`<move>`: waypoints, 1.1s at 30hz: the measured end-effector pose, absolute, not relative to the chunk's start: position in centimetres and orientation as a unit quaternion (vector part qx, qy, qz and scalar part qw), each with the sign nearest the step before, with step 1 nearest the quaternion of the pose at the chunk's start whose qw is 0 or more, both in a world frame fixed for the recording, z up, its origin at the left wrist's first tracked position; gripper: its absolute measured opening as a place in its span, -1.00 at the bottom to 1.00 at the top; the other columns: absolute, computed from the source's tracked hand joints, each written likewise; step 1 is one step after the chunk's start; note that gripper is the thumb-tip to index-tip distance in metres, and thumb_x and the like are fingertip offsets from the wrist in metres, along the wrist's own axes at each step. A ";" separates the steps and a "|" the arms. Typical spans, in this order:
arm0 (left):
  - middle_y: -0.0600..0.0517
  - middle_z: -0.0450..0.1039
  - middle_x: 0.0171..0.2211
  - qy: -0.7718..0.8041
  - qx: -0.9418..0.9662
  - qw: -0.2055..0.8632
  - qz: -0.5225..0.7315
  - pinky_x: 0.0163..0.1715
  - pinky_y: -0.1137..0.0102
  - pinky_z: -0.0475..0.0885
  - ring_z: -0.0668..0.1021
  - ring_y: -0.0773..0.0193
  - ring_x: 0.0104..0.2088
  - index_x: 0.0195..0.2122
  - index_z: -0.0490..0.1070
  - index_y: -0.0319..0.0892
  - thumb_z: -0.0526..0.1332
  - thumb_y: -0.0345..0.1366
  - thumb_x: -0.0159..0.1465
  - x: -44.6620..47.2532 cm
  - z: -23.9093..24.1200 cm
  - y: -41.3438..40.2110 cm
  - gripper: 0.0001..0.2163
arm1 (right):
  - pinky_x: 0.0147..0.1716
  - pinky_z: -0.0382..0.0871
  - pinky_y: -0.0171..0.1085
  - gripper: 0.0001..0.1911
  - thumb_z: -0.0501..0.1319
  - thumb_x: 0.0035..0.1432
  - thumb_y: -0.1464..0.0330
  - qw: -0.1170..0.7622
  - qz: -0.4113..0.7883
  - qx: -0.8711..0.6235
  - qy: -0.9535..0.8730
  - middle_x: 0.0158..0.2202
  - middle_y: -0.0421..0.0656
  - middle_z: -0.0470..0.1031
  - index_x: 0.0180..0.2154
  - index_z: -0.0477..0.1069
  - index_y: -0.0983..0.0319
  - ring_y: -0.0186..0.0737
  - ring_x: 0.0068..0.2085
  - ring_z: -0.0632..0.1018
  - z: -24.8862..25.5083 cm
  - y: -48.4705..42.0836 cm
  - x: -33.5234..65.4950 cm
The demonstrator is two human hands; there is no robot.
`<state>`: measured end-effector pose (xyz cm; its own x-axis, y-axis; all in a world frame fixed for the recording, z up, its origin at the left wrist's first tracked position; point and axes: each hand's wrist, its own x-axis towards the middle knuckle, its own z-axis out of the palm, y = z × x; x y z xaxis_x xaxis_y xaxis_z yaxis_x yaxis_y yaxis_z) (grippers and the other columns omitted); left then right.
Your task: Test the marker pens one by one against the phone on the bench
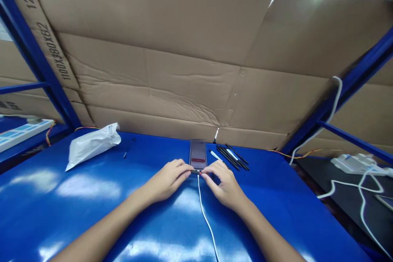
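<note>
My left hand (170, 178) pinches the left end of a short dark pen-like stick (194, 172). At its other end, which shows a bit of red, the fingers of my right hand (223, 182) are closed. Just behind the stick a phone (198, 156) with a lit screen leans at the back of the blue table. From beneath the stick a white cable (205, 217) runs toward me; its plug end is partly hidden. Several black pens (230, 157) lie to the right of the phone, and a white pen (215, 155) is close to my right hand.
A white plastic bag (92, 145) lies on the blue table (147, 229) at left, with a small dark stick (125, 154) beside it. Cardboard (172, 73) walls off the back between blue frame posts. White cables (362, 188) lie on a dark surface at right.
</note>
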<state>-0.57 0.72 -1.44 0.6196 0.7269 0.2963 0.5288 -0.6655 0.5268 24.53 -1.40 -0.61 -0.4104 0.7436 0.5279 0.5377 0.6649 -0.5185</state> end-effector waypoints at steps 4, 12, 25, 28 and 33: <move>-0.05 0.48 -0.03 0.367 0.879 0.187 0.240 0.03 0.23 0.39 0.48 0.10 -0.03 0.15 0.47 -0.02 -0.04 -0.16 0.57 -0.6 -1.6 0.8 -0.67 | -0.04 0.43 -0.04 -0.91 0.25 0.36 0.34 0.372 0.137 -0.386 -0.833 -0.21 -0.11 0.61 -0.13 0.53 0.14 -0.07 -0.14 0.55 -0.4 -1.4 24.6; -0.05 0.48 -0.06 0.375 0.882 0.168 0.231 0.00 0.22 0.38 0.48 0.10 -0.09 0.20 0.46 0.02 -0.06 -0.13 0.57 -1.1 -1.7 1.1 -0.64 | -0.11 0.41 -0.08 -0.76 0.14 0.26 0.51 0.383 0.077 -0.469 -0.793 -0.26 -0.09 0.56 -0.12 0.52 0.19 -0.06 -0.18 0.52 -0.2 -0.1 26.5; -0.05 0.54 -0.09 0.378 0.880 0.144 0.247 -0.03 0.24 0.41 0.52 0.11 -0.11 0.17 0.50 0.01 -0.03 -0.10 0.56 -1.6 -1.8 1.6 -0.64 | -0.01 0.40 -0.11 -0.86 0.30 0.27 0.48 0.193 0.123 -0.436 -0.870 -0.19 -0.11 0.56 -0.19 0.59 0.15 -0.06 -0.06 0.52 -0.4 0.3 28.4; -0.04 0.55 -0.10 0.376 0.882 0.143 0.246 -0.04 0.25 0.41 0.53 0.12 -0.12 0.18 0.50 0.02 -0.02 -0.11 0.56 -1.6 -1.7 1.6 -0.64 | -0.02 0.43 -0.14 -0.81 0.30 0.24 0.50 0.213 0.132 -0.444 -0.861 -0.18 -0.11 0.58 -0.13 0.58 0.16 -0.08 -0.07 0.54 -0.8 0.6 28.7; -0.04 0.54 -0.09 0.387 0.881 0.142 0.233 -0.01 0.23 0.38 0.52 0.10 -0.10 0.18 0.49 0.03 -0.02 -0.12 0.56 -1.6 -1.8 1.7 -0.65 | -0.10 0.44 -0.18 -0.87 0.28 0.24 0.52 0.202 0.113 -0.469 -0.852 -0.24 -0.10 0.60 -0.21 0.57 0.21 -0.08 -0.13 0.56 -1.3 0.8 28.9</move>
